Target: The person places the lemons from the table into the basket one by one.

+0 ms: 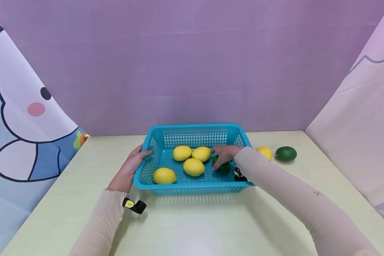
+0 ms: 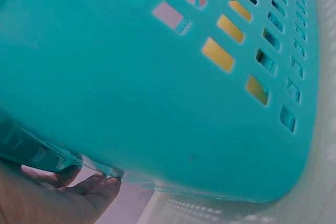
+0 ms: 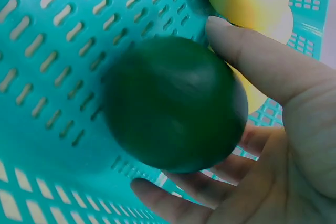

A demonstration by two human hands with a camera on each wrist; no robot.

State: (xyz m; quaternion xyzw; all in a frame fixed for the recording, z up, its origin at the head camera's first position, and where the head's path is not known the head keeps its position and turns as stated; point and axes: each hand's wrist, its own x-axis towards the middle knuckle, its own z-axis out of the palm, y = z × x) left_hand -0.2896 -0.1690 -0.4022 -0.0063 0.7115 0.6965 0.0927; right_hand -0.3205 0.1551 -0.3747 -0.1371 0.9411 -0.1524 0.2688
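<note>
A blue plastic basket (image 1: pixel 192 189) with perforated walls holds several yellow lemons (image 1: pixel 193 167). My left hand (image 1: pixel 132 165) grips its left side, thumb over the rim and fingers outside; the left wrist view shows those fingertips (image 2: pixel 107 184) against the basket wall. Inside the basket's right end, my right hand (image 1: pixel 225 153) holds a dark green avocado (image 3: pixel 176 106). Its thumb lies at one side of the fruit and its fingers curve around the other, low over the basket floor. Beside that avocado, lemons show past the thumb in the right wrist view.
On the pale table (image 1: pixel 192 227), right of the basket, lie another lemon (image 1: pixel 265 152), partly covered by the right sleeve, and a second dark green avocado (image 1: pixel 286 154). A purple cloth backdrop (image 1: pixel 192 71) rises behind the table, with printed cloth panels at both sides.
</note>
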